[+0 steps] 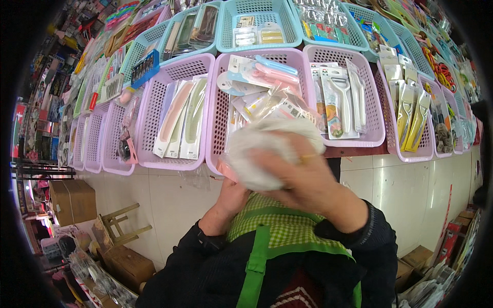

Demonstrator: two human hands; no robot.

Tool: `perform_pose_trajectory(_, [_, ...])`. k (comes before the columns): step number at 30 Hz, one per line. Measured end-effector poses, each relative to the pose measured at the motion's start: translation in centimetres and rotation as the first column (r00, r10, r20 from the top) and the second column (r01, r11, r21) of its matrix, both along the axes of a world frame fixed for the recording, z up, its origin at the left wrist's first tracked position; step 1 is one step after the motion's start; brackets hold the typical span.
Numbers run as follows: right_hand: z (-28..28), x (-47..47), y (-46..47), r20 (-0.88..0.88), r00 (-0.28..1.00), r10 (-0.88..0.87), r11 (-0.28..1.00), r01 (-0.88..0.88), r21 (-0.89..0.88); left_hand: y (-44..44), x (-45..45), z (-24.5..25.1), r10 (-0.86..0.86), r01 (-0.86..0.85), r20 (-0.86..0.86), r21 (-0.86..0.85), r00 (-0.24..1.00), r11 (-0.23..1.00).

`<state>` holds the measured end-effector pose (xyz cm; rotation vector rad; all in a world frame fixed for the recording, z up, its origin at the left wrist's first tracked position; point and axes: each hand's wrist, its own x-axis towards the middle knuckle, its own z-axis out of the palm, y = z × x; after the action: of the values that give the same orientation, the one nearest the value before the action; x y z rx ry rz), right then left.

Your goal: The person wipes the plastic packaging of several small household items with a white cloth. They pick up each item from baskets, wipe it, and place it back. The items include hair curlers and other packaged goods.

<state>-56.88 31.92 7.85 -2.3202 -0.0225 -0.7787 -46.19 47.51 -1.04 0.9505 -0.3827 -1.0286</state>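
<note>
A white cloth (262, 154), blurred, is bunched in my right hand (304, 169) over the front edge of the middle purple basket (213, 127). Below and left of it is my left hand (234, 194), close to a pink packaged item (227, 169); the cloth hides its fingertips, so its grip cannot be told. That basket holds blue and pink handled items (277, 71) on cards and clear packets. Packaged combs (179, 115) fill the purple basket on the left. In the basket on the right lie carded white peelers (342, 100).
Blue baskets (258, 48) of small goods stand behind the purple row. Further right, a basket holds yellow-handled packaged tools (412, 115). On the tiled floor are a wooden stool (119, 227), left, and cardboard boxes (73, 202). More boxes (418, 256) stand at lower right.
</note>
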Motion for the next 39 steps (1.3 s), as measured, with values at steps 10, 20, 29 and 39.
perform_pose_trajectory(10, [-3.1, 2.6, -0.2, -0.078, 0.994, -0.075, 0.933, 0.043, -0.357, 0.1, 0.5, -1.7, 0.007, -0.022, 0.219, 0.067, 0.976, 0.997])
perform_pose_trajectory(20, [-3.9, 2.9, -5.6, -0.054, 0.908, -0.416, 0.892, 0.396, -0.219, -0.1, 0.5, -1.7, -0.051, 0.044, 0.118, 0.067, 0.992, 0.997])
perform_pose_trajectory(29, [-5.7, 0.0, -9.0, -0.256, 0.801, -0.541, 0.833, 0.553, -0.028, 0.1, 0.8, -1.6, -0.044, 0.036, 0.121, 0.071, 0.992, 0.997])
perform_pose_trajectory(39, [-0.4, 0.0, -4.5, 0.041, 0.960, -0.276, 0.906, 0.275, -0.322, -0.4, 0.8, -0.2, -0.077, 0.038, 0.306, 0.133, 0.949, 0.990])
